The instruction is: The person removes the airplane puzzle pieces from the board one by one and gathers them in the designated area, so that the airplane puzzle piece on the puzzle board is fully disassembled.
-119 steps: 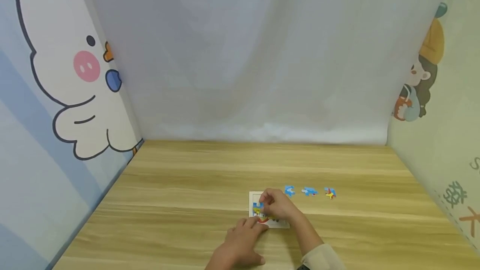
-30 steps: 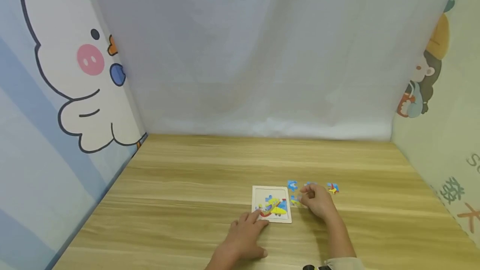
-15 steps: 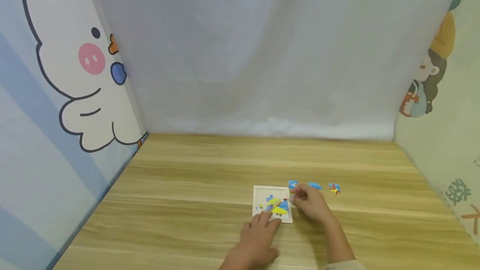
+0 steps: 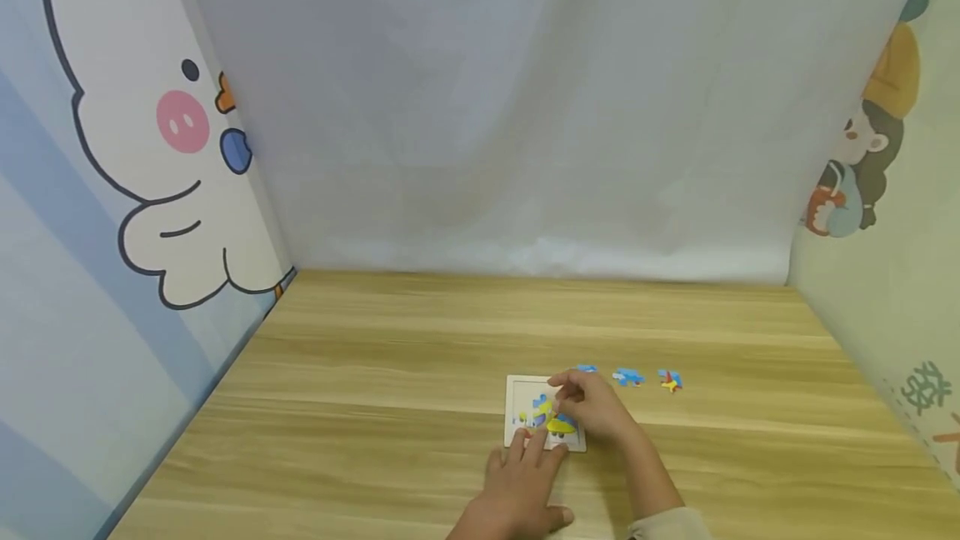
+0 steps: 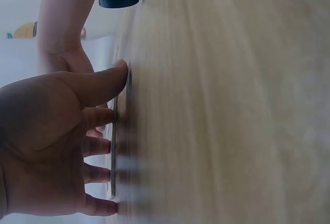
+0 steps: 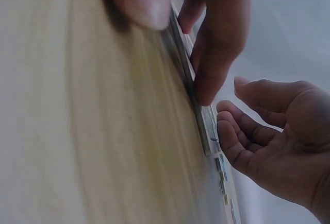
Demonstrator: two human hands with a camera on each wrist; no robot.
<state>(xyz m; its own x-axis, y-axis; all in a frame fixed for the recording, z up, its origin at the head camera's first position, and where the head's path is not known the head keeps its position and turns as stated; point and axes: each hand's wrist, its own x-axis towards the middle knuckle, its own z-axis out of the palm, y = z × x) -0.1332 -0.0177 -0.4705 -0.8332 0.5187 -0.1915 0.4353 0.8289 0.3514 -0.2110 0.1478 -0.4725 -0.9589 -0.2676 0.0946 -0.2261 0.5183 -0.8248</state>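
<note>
A square wooden puzzle board (image 4: 509, 411) with a yellow, red and blue airplane picture (image 4: 562, 425) lies on the table. Its upper and left parts show bare wood. My left hand (image 4: 522, 482) rests its spread, nearly straight fingers on the board's near edge; the left wrist view has the thumb at that edge too. My right hand (image 4: 600, 408) bends over the board's right part, covering some of the picture. In the right wrist view its fingertips (image 6: 223, 126) are right at the board, the thumb stands apart from them, and nothing shows between.
Loose puzzle pieces lie behind and right of the board: a blue one (image 4: 587, 368) partly hidden by the right hand, a blue-and-white one (image 4: 628, 377), and one with red and yellow (image 4: 671, 381). Side walls and a grey-white backdrop (image 4: 525, 148) border the wooden table (image 4: 375, 373).
A blue-and-yellow piece at the board's left is gone from there. A yellow piece showed right of the board one second ago. My right hand has moved left over the board; my left has shifted right.
</note>
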